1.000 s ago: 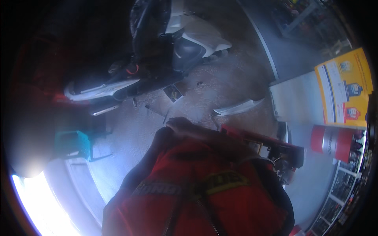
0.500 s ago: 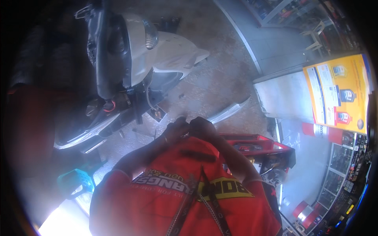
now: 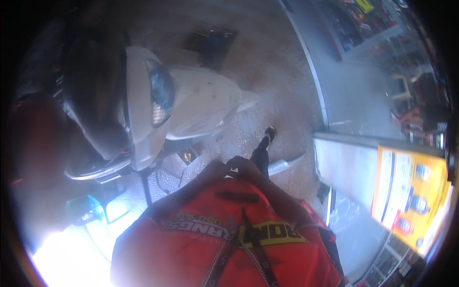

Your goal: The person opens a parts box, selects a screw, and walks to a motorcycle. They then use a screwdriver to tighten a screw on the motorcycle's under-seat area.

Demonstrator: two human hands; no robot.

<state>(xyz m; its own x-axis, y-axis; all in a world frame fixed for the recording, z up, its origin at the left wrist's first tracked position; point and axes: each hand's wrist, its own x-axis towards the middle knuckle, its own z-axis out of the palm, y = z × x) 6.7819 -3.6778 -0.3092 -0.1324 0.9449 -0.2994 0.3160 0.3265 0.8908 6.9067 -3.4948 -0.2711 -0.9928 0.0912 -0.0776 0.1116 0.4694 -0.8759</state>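
Note:
My left hand (image 3: 217, 171) and my right hand (image 3: 245, 167) meet in front of my red shirt (image 3: 224, 229). Both look closed, their fingers bent toward each other. Between them is a small pale spot; whether it is an object or a gap showing the floor I cannot make out. Ahead and to the left stands a white scooter (image 3: 198, 98) with a headlight (image 3: 161, 93) and a dark seat (image 3: 93, 91). Neither hand touches it. My leg, ending in a dark shoe (image 3: 270, 134), is stretched forward beyond my right hand.
A long whitish curved panel (image 3: 283, 165) lies on the tiled floor (image 3: 287, 110) past my leg. To the right, a yellow poster (image 3: 413, 196) hangs by a pale counter (image 3: 344, 162). Shelves of goods (image 3: 358, 24) stand far right. At the left is a teal object (image 3: 95, 208) beside bright glare.
I have stepped and turned, so the scooter sits differently in view. The red cart on my right is no longer visible. My leg has come into view; my hands remain together.

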